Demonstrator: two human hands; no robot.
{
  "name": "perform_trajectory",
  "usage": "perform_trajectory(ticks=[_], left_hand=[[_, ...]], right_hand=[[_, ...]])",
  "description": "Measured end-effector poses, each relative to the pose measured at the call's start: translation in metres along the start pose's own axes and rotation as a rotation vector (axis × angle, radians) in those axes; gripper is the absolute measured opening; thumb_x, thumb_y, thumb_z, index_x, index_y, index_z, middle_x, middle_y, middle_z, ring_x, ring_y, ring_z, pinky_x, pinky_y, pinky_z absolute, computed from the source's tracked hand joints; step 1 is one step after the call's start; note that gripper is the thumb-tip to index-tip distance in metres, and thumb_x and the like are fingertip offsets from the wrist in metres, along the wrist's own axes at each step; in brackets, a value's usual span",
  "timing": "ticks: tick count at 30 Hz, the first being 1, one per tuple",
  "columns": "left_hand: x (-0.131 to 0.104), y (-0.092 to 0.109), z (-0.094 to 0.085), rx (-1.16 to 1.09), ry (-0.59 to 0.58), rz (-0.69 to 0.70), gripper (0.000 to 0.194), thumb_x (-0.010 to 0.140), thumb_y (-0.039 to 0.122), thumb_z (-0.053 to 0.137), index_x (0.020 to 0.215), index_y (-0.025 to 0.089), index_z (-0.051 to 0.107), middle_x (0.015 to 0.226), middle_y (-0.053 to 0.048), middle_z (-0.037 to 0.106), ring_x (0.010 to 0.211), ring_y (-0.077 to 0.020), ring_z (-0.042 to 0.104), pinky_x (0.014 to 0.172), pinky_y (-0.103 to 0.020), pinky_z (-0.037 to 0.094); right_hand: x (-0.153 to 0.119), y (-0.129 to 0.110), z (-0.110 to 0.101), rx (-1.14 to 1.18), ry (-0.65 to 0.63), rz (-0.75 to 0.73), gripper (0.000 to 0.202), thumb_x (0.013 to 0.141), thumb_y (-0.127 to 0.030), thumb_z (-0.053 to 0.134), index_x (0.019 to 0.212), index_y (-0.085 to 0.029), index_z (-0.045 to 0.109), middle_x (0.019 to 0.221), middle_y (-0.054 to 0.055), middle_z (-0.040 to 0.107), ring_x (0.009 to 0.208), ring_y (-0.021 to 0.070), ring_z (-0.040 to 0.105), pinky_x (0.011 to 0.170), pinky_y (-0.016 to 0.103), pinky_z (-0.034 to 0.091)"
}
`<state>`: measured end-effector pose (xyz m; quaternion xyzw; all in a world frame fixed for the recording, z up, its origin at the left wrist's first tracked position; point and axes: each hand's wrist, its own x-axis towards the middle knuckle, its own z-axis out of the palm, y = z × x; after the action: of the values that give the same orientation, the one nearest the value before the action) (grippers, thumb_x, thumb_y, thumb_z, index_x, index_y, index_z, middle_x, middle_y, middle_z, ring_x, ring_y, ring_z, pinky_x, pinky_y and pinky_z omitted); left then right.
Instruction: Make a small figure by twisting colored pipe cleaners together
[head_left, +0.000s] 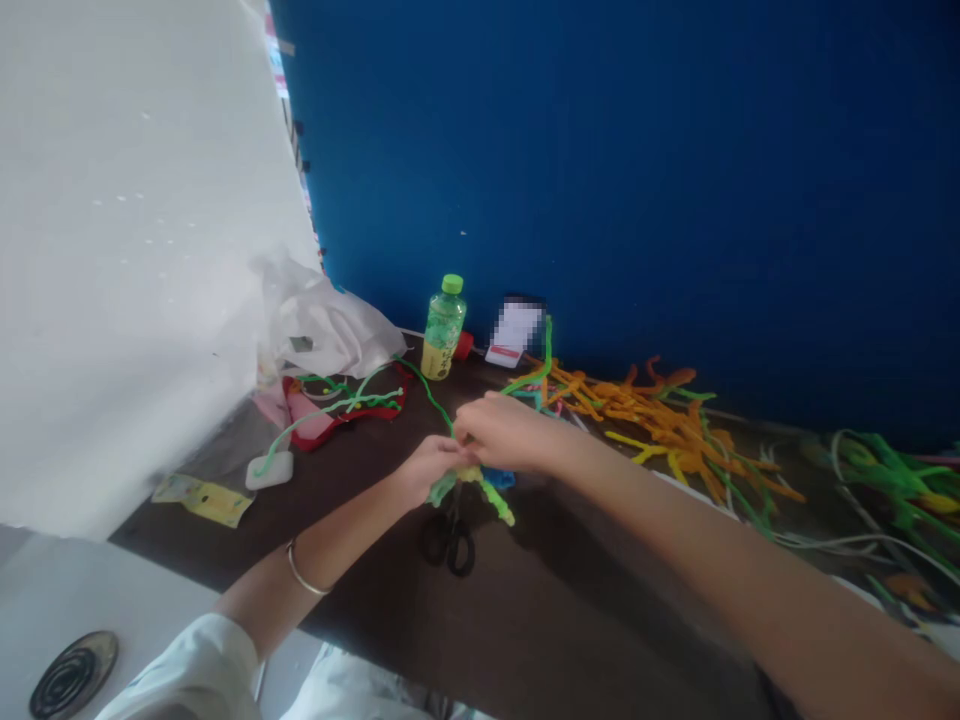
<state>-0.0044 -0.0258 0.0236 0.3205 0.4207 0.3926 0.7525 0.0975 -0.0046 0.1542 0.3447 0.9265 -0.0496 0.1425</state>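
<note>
My left hand (429,468) and my right hand (501,430) meet over the dark table, fingers pinched together. Between them is a bundle of fuzzy pipe cleaners (496,503), with yellow-green and pale green ends hanging below the fingers. A thin green stem (431,388) rises from the hands and arcs left; its exact joint with the bundle is hidden by my fingers. A blue fuzzy piece (499,478) shows just under my right hand. Right below lies a pair of black-handled scissors (460,550), its blades partly covered.
Behind the hands stand a green-capped bottle (444,335) and a phone (516,332). Orange pipe cleaners (637,410) are heaped at right, green ones (892,480) farther along. To the left are a red-edged pink tray (307,430), a white block (270,470), a yellow wrapper (206,500) and a plastic bag (330,325).
</note>
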Motion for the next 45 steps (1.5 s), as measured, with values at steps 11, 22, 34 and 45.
perform_trajectory(ticks=[11, 22, 34, 45], left_hand=[[0.001, 0.002, -0.004, -0.203, -0.079, 0.088, 0.024, 0.055, 0.026, 0.074, 0.068, 0.01, 0.061, 0.055, 0.001, 0.057, 0.047, -0.0046, 0.051, 0.046, -0.016, 0.038], [0.001, -0.002, -0.005, -0.234, -0.168, 0.1, 0.026, 0.06, 0.029, 0.072, 0.074, 0.009, 0.063, 0.063, -0.003, 0.063, 0.055, -0.0081, 0.058, 0.055, -0.018, 0.044], [-0.002, 0.0, -0.01, -0.146, -0.189, 0.079, 0.029, 0.051, 0.03, 0.077, 0.065, 0.009, 0.064, 0.056, -0.001, 0.06, 0.048, -0.0059, 0.054, 0.048, -0.015, 0.041], [-0.015, 0.002, 0.0, 0.232, -0.359, 0.016, 0.024, 0.047, 0.03, 0.077, 0.06, 0.012, 0.068, 0.049, -0.002, 0.06, 0.045, -0.0063, 0.05, 0.046, -0.018, 0.038]], right_hand=[[-0.035, 0.04, 0.023, 0.367, 0.262, 0.048, 0.015, 0.077, -0.021, 0.051, 0.076, -0.019, 0.066, 0.078, 0.004, 0.062, 0.072, 0.0156, 0.055, 0.061, 0.024, 0.037], [-0.045, 0.044, 0.032, 0.421, 0.255, -0.008, 0.017, 0.079, -0.017, 0.047, 0.08, -0.017, 0.065, 0.081, 0.006, 0.057, 0.073, 0.0149, 0.053, 0.064, 0.025, 0.038], [-0.042, 0.05, 0.035, 0.562, 0.148, 0.036, 0.02, 0.077, -0.026, 0.051, 0.082, -0.017, 0.069, 0.085, 0.006, 0.065, 0.079, 0.0172, 0.058, 0.07, 0.026, 0.041], [0.002, 0.059, 0.021, 0.514, -0.442, 0.115, 0.032, 0.053, -0.036, 0.071, 0.076, -0.014, 0.07, 0.067, 0.002, 0.066, 0.059, 0.0127, 0.054, 0.05, 0.02, 0.035]])
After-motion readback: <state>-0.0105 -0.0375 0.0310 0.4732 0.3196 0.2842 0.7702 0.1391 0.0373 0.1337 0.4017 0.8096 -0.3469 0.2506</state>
